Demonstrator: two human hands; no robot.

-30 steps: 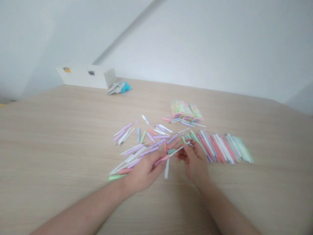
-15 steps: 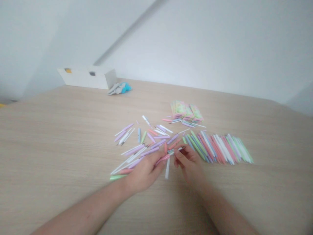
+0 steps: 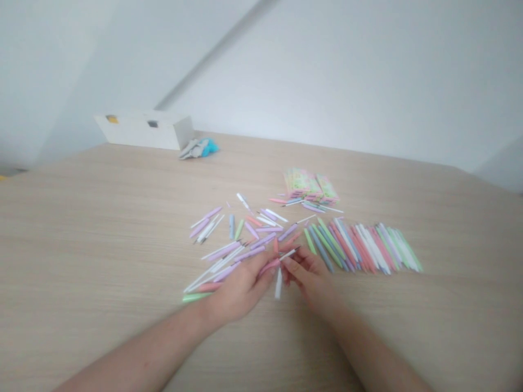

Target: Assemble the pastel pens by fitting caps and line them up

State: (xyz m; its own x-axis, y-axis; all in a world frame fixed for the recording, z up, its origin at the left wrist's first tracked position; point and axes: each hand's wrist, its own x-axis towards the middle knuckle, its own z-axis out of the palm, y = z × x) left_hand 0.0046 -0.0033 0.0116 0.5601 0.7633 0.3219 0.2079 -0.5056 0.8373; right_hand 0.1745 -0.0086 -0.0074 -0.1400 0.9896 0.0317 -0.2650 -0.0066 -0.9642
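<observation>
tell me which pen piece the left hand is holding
The pink piece, with a white shaft jutting toward the right hand; the scattered pieces lie on the table.

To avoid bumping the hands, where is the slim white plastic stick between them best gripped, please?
Grip the white stick by its near end, probably from the wearer's side: that end lies exposed, while the left hand and right hand crowd its far end.

A pale wall spans ten to two o'clock, a grey diagonal band slanting from twelve toward ten; a light wood-grained table reaches six o'clock under soft light.
</observation>
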